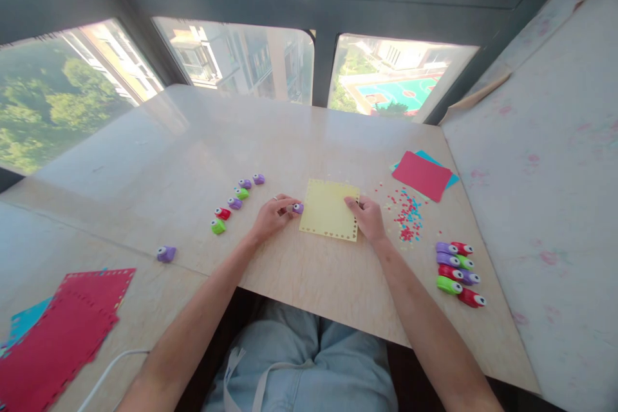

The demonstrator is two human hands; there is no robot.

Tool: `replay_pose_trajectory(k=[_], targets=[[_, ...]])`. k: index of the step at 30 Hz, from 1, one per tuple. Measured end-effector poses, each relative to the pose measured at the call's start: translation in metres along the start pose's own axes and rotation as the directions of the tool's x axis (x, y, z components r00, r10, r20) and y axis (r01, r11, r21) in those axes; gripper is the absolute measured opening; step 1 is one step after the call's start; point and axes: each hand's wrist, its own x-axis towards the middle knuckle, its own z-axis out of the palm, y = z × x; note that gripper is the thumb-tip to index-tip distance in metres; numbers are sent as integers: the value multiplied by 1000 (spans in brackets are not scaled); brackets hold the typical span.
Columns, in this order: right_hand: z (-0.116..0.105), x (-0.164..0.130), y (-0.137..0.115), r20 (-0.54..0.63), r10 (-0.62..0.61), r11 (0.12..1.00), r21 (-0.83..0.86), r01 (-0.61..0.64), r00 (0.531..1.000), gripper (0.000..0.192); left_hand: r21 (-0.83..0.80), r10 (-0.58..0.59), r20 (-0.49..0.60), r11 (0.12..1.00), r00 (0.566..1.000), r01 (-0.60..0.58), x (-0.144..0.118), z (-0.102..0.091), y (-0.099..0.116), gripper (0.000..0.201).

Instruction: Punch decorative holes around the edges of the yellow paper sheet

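A yellow sheet of paper (329,209) lies in front of me, with small shapes punched along its top, right and bottom edges. My left hand (274,215) is closed on a small purple craft punch (298,208) at the sheet's left edge. Whether the paper is inside the punch's slot I cannot tell. My right hand (367,215) pinches the sheet's right edge, thumb on top and the other fingers mostly hidden. Left of my left hand, several purple, green and red punches (234,203) stand in a slanting row.
Punched confetti (410,215) is scattered right of the sheet, below a stack of red and blue paper (422,175). More punches (456,273) are grouped at the right. One purple punch (166,253) sits apart at left, near edge-punched red sheets (58,341) and a white cable (113,367).
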Motion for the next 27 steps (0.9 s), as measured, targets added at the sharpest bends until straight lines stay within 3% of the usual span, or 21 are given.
replay_pose_trajectory(k=[27], targets=[[-4,3,3,91,4,1000,24,-6,996,49,3,29,29,1000,999,-29,-2,0,0,27]])
